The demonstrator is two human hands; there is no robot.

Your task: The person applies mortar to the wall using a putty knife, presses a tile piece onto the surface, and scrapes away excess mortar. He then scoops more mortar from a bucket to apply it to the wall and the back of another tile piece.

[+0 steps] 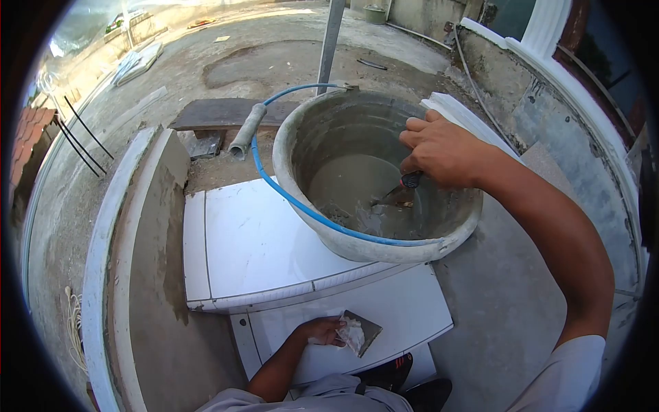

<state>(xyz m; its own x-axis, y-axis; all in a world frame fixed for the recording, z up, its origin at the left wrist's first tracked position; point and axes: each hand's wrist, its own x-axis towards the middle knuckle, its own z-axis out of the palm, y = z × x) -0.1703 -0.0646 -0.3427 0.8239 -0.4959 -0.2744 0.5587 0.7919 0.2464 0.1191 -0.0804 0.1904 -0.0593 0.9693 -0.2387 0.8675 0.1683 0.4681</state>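
My right hand (439, 151) reaches over the rim of a large grey bucket (288, 165), closed on the dark handle of a trowel (411, 180). The trowel's blade dips into wet grey cement mix (353, 182) in the bucket. Low in the view, my left hand (322, 331) is closed on a crumpled white plastic bag (352, 334). A small grey square plate (371, 333) lies against the bag, partly covered by it. The bucket's blue handle (322, 221) hangs over its near side, with a grey grip (247, 132) on the left.
White-tiled steps (247, 233) lie under the bucket, with a lower tiled tread (405, 302) by my feet. A low wall (147, 233) runs along the left. A dark plank (226, 113) and a metal post (331, 48) stand behind. A rough wall (549, 117) rises on the right.
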